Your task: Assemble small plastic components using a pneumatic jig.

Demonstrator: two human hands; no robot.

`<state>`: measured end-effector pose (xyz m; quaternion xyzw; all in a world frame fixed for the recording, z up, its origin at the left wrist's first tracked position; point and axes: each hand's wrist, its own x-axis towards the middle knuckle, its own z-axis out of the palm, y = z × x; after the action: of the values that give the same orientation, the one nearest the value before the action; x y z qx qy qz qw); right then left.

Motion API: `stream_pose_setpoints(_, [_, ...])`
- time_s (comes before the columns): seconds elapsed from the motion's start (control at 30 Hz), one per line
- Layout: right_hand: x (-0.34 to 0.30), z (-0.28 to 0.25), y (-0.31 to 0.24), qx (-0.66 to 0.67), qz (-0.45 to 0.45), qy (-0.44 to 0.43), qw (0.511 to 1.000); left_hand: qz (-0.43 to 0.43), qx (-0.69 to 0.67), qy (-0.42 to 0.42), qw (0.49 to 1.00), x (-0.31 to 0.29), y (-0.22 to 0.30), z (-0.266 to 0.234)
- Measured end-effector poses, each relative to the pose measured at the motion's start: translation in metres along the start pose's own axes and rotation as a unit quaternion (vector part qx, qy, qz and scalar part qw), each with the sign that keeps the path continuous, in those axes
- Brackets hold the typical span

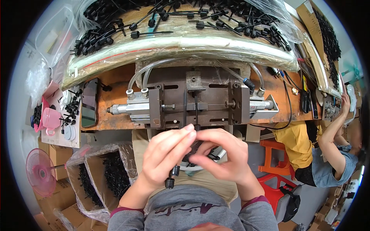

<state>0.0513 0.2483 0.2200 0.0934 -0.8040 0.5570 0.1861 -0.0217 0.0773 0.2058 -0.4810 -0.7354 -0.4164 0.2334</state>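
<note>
Head view: left hand (163,156) and right hand (223,154) are pinching a black plastic rod (172,175), below the press jig (192,102).
Handling: seeming light, stiff, thin; gripping near the knobbed end.

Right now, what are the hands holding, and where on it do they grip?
The left hand pinches a thin black plastic rod near its upper end; the knobbed lower end hangs below the palm. The right hand meets it at the fingertips, its own grip unclear.

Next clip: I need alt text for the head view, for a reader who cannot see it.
Both hands, left and right, pinch small black plastic parts together just below a metal press jig on an orange workbench. More black parts lie piled behind; a co-worker works at right.
</note>
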Motion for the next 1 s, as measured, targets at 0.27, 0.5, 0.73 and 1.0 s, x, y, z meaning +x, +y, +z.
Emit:
stream_pose_setpoints(0.27, [-0.008, 0.002, 0.020, 0.114, -0.039, 0.054, 0.991, 0.026, -0.032, -0.060, 0.997, 0.004, 0.010, 0.001])
stream_pose_setpoints(0.5, [0.001, -0.004, 0.023, -0.254, -0.081, 0.000, 0.964, -0.017, 0.024, 0.004, 1.000, -0.002, -0.005, -0.002])
stream_pose_setpoints(0.73, [0.010, -0.002, 0.025, -0.398, -0.109, -0.073, 0.908, -0.038, 0.019, 0.010, 0.999, 0.000, -0.007, -0.003])
stream_pose_setpoints(1.0, [0.015, -0.002, 0.014, -0.433, -0.087, -0.098, 0.892, -0.042, 0.045, -0.009, 0.998, 0.004, -0.007, -0.006])
